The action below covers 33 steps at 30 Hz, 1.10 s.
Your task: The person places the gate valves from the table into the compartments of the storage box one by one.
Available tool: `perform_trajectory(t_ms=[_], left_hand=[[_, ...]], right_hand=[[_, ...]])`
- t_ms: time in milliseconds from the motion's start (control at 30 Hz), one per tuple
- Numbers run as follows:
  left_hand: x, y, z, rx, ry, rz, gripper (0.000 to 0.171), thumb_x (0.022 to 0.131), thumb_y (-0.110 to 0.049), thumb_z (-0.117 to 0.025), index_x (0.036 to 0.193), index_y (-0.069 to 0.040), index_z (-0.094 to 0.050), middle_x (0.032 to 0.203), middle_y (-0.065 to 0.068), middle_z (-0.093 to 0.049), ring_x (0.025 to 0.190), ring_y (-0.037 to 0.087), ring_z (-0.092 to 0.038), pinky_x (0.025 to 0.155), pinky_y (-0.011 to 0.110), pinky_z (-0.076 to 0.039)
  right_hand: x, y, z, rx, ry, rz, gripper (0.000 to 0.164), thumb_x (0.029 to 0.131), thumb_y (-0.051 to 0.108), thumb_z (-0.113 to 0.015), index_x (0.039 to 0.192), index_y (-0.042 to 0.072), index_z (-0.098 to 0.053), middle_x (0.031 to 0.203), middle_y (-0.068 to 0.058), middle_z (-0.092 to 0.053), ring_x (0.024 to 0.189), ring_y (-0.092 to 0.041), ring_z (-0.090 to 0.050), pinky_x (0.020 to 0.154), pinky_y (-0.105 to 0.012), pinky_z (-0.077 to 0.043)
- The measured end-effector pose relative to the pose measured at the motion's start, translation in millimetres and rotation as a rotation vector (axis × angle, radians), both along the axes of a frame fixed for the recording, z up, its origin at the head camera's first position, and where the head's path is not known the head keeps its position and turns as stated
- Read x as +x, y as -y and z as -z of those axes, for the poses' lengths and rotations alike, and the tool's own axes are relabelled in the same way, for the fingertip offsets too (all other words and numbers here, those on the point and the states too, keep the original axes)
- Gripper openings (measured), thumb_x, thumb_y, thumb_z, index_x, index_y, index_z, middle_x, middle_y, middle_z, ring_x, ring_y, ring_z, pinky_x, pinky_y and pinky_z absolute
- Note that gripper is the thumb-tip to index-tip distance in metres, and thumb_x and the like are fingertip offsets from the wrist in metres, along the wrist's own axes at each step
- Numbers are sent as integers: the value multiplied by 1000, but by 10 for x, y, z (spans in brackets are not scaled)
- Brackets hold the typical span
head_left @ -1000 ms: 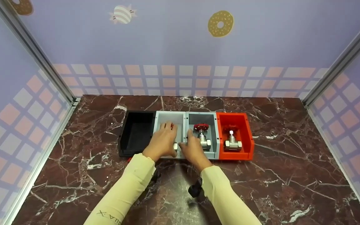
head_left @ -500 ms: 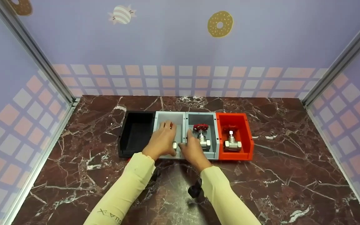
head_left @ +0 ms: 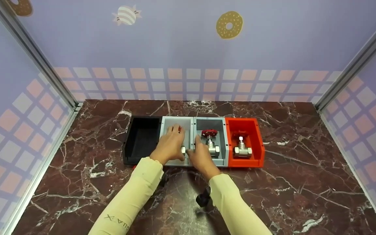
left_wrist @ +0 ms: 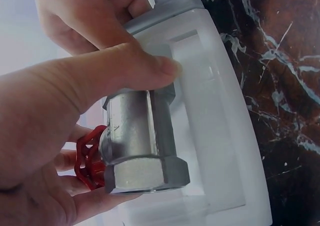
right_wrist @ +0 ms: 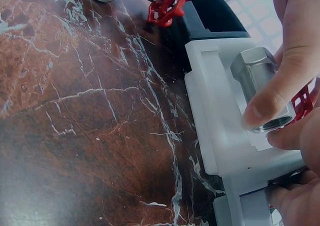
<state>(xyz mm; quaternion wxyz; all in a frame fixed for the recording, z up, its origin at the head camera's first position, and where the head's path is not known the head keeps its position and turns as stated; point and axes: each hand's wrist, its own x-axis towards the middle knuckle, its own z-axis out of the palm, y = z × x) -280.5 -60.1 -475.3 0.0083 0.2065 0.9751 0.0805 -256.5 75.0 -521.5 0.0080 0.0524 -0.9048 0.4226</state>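
My left hand (head_left: 171, 143) reaches into the white bin (head_left: 179, 120) and grips a metal valve (left_wrist: 137, 126). Its thumb crosses the silver body, and its fingers lie around the red handwheel (left_wrist: 90, 158). In the right wrist view the valve's hex nut (right_wrist: 255, 58) shows beside that thumb. My right hand (head_left: 202, 156) straddles the wall between the white and grey bins, thumb on the white side near the valve's end and fingers bent over the grey side. Part of the handwheel is hidden behind the left fingers.
The grey bin (head_left: 209, 123) holds an upright valve (head_left: 212, 150), and the orange bin (head_left: 261, 143) another (head_left: 242, 151). At the row's left end is a black bin (head_left: 145, 138). One more valve (right_wrist: 170, 6) lies on the marble-patterned table (head_left: 289, 182) before it. Patterned walls enclose the table.
The left hand and forearm have shifted very slightly, with the valve's visible end a touch higher in the head view. The right hand and the bins stay in place.
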Motion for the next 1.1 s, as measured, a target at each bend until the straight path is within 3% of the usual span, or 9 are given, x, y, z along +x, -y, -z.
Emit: perform_trajectory(t_ms=[667, 1100], left_hand=[[-72, 8, 15, 12, -1, -8, 97, 55, -28, -90, 136, 1, -46, 132, 19, -43, 119, 35, -45, 81, 48, -53], [-122, 17, 58, 39, 11, -9, 93, 57, -27, -89, 135, 0, -48, 130, 18, -45, 116, 35, -47, 83, 48, -53]], right_hand=[[24, 10, -1, 4, -28, 10, 72, 84, 7, -69, 143, -13, -32, 115, -36, -62, 109, -42, -62, 91, -50, -49], [14, 17, 8, 7, 4, 25, 75, 86, 11, -69, 145, -11, -29, 117, -36, -60, 110, -41, -61, 93, -49, -49]])
